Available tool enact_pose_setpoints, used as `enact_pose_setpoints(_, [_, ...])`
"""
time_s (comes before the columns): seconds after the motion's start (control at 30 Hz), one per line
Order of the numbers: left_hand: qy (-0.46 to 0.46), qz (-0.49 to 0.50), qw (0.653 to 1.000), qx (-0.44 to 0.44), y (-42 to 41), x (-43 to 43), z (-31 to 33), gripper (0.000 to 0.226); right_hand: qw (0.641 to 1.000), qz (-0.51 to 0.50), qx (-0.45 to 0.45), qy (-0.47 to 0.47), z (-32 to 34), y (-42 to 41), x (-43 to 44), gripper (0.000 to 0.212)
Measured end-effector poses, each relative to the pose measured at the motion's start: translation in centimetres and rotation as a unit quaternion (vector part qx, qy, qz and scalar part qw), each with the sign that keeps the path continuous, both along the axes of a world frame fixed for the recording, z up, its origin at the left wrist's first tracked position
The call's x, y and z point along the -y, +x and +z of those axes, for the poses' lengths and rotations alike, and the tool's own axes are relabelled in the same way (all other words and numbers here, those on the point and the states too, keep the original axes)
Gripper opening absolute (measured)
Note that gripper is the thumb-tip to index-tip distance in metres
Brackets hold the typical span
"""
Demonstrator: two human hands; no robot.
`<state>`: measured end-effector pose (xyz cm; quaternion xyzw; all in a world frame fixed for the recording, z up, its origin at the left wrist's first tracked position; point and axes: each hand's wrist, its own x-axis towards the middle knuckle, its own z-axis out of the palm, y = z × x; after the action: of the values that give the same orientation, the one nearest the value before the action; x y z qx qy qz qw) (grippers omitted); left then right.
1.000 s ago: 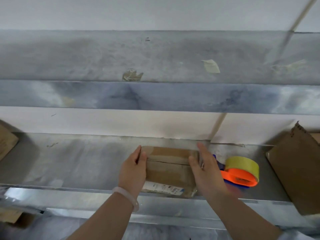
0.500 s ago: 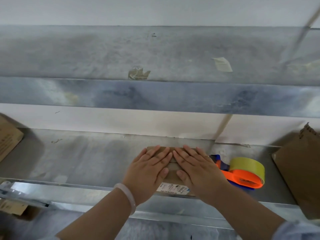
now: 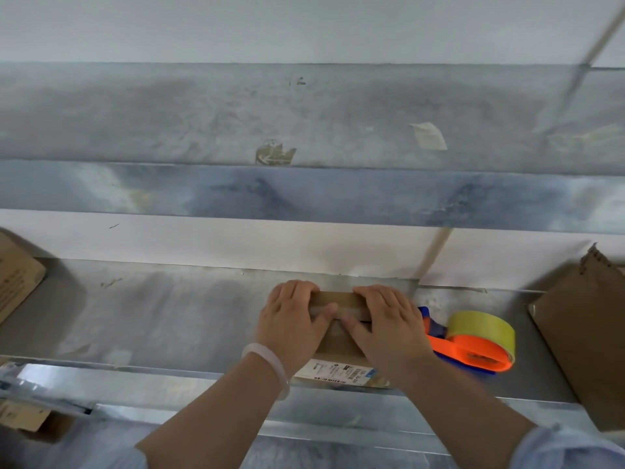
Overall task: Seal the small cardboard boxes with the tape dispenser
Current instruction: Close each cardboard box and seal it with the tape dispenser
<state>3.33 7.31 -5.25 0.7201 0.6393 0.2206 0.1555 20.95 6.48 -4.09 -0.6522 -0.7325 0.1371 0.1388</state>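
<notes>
Box (image 3: 341, 301): on the shelf (image 3: 169, 316) at its near edge, top up; the flap seam runs left to right, the label (image 3: 338, 370) faces the person. Long axis hidden by the hands.
Dispenser (image 3: 473, 350): lies just right of the box, roll (image 3: 480, 328) rightmost, blue end towards the box.
Cartons: one at the left (image 3: 17, 275), one at the right (image 3: 588, 333); contents unseen.
Left hand (image 3: 291, 319): palm down on the box, fingers bent over its far edge, thumb at the seam.
Right hand (image 3: 389, 328): mirrors it, gripping the same way.
</notes>
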Motion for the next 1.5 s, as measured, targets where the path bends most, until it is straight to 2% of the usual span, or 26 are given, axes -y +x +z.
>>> enact_pose_setpoints(0.13, [-0.016, 0.015, 0.999, 0.033, 0.2, -0.2, -0.3, 0.039, 0.998, -0.020, -0.056, -0.006, -0.3, -0.2, 0.1, 0.046])
enact_pose_setpoints(0.23, [-0.055, 0.008, 0.995, 0.086, -0.1, -1.1, 0.1, 0.031, 0.988, -0.043, -0.149, -0.023, -0.5, 0.3, -0.1, 0.041])
enact_pose_setpoints(0.37, [-0.125, 0.014, 0.971, 0.204, -1.4, -1.1, 0.2, 0.037, 0.962, -0.081, -0.253, -0.066, -0.8, 0.7, 0.0, 0.056])
enact_pose_setpoints(0.43, [-0.168, 0.021, 0.951, 0.260, -1.9, -1.0, 0.0, 0.035, 0.936, -0.117, -0.314, -0.107, -0.8, 0.9, -0.1, 0.058])
enact_pose_setpoints(0.6, [-0.211, 0.027, 0.910, 0.355, -1.8, -0.9, 0.3, 0.017, 0.912, -0.121, -0.363, -0.143, -1.0, 1.4, -0.4, 0.030])
enact_pose_setpoints(0.67, [-0.226, 0.028, 0.898, 0.378, -1.7, -0.8, 0.2, 0.019, 0.890, -0.132, -0.412, -0.140, -1.2, 1.6, -0.3, 0.029])
enact_pose_setpoints(0.73, [-0.235, 0.037, 0.879, 0.414, -1.8, -0.6, 0.1, 0.026, 0.845, -0.154, -0.488, -0.154, -1.4, 1.7, 0.0, 0.037])
enact_pose_setpoints(0.8, [-0.237, 0.036, 0.869, 0.434, -1.9, -0.6, -0.1, 0.031, 0.817, -0.158, -0.530, -0.165, -1.9, 2.1, 0.2, 0.044])
enact_pose_setpoints(0.93, [-0.258, 0.071, 0.856, 0.441, -1.9, -1.0, -0.1, 0.023, 0.810, -0.160, -0.530, -0.195, -2.1, 2.5, -0.3, 0.041])
enact_pose_setpoints(1.13, [-0.240, 0.127, 0.828, 0.491, -1.0, -0.1, 0.9, 0.032, 0.826, -0.161, -0.510, -0.177, -2.3, 2.1, -0.3, 0.045])
enact_pose_setpoints(1.17, [-0.215, 0.146, 0.833, 0.489, -1.0, 0.1, 0.9, 0.029, 0.830, -0.166, -0.505, -0.167, -2.2, 2.0, -0.1, 0.047])
enact_pose_setpoints(1.23, [-0.160, 0.202, 0.865, 0.430, -1.3, 0.8, 1.0, 0.026, 0.857, -0.176, -0.464, -0.140, -2.0, 2.0, 0.2, 0.051])
enact_pose_setpoints(1.3, [-0.154, 0.229, 0.882, 0.382, -1.6, 1.9, 1.0, 0.027, 0.885, -0.186, -0.410, -0.118, -2.1, 2.2, 0.4, 0.057])
enact_pose_setpoints(1.33, [-0.169, 0.211, 0.887, 0.375, -1.7, 2.6, 1.0, 0.027, 0.891, -0.188, -0.398, -0.114, -2.1, 2.4, 0.5, 0.058])
enact_pose_setpoints(1.4, [-0.206, 0.163, 0.895, 0.361, -1.7, 4.0, 1.2, 0.025, 0.887, -0.186, -0.404, -0.125, -1.7, 2.6, 0.5, 0.057])
enact_pose_setpoints(1.5, [-0.195, 0.180, 0.901, 0.343, -1.8, 5.3, 1.3, 0.022, 0.868, -0.146, -0.451, -0.150, -0.9, 2.8, 0.8, 0.040])
